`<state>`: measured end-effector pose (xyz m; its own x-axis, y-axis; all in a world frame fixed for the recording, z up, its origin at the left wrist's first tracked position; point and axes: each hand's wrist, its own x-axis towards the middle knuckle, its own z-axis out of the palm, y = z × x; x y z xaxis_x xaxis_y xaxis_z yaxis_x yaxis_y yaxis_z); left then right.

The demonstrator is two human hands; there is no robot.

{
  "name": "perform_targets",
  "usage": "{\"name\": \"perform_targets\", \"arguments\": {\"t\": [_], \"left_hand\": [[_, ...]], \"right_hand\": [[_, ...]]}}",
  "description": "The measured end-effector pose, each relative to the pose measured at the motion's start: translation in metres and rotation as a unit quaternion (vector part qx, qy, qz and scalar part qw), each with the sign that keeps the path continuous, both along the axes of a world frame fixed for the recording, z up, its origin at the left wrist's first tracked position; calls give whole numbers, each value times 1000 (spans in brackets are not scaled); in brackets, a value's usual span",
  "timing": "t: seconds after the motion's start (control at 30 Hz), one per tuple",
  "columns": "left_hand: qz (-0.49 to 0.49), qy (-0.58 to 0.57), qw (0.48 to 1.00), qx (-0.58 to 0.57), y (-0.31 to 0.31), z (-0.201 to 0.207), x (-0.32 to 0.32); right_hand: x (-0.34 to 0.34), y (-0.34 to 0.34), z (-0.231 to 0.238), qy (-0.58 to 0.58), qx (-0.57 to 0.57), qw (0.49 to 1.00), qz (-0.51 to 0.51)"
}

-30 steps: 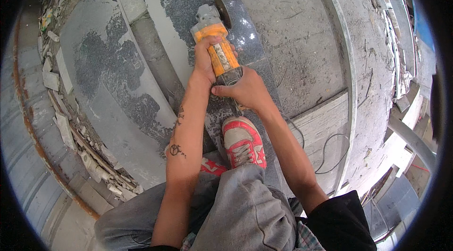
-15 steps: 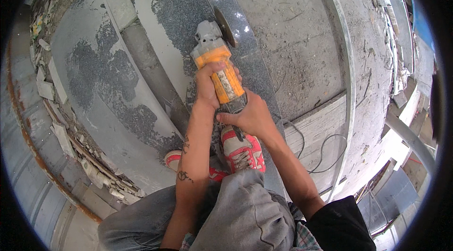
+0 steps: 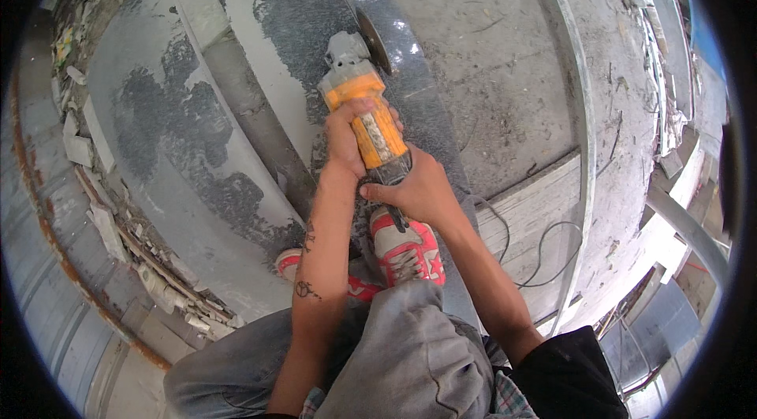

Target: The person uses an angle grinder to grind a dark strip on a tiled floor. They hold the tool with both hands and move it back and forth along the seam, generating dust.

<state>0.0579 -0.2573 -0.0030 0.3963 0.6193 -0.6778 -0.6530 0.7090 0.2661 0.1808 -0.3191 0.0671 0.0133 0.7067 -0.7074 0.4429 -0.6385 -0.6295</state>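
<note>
Both hands grip an orange angle grinder (image 3: 378,134) with a grey gear head. My left hand (image 3: 347,135) is wrapped round the orange body, thumb across its top. Further back, my right hand (image 3: 418,189) closes on the dark rear end of the tool. The grinder's thin disc (image 3: 374,42) stands on edge over a dark speckled stone slab (image 3: 315,17), at a line running along it. Whether the disc cuts into the slab I cannot tell. Pale patches cover part of the slab's left side. My red and beige shoe (image 3: 406,249) rests just behind the tool.
Another slab (image 3: 169,119) with pale patches lies to the left, beyond a gap. A black cable (image 3: 540,261) loops on the right near a board (image 3: 524,206). A long pale bar (image 3: 579,104) runs along the dusty floor. Broken stone pieces (image 3: 158,285) pile up at the left.
The grinder and both hands have shifted very slightly away from me, toward the far end of the slab. Both hands keep their hold.
</note>
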Motion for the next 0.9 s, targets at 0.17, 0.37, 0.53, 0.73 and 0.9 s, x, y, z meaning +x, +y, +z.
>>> {"name": "perform_targets", "arguments": {"t": [0.17, 0.37, 0.53, 0.73, 0.9], "left_hand": [[-1, 8, 1000, 21, -3, -4, 2], [0, 21, 999, 28, 27, -10, -6], [-4, 14, 1000, 12, 12, -5, -2], [0, 17, 1000, 16, -14, 2, 4], [-2, 2, 1000, 9, 5, -8, 0]], "right_hand": [[2, -1, -2, 2, 1, 1000, 2], [-3, 24, -12, 37, 8, 999, -5], [-1, 10, -8, 10, 12, 1000, 5], [4, -14, 0, 13, 9, 1000, -8], [2, 6, -7, 8, 19, 1000, 8]]}}
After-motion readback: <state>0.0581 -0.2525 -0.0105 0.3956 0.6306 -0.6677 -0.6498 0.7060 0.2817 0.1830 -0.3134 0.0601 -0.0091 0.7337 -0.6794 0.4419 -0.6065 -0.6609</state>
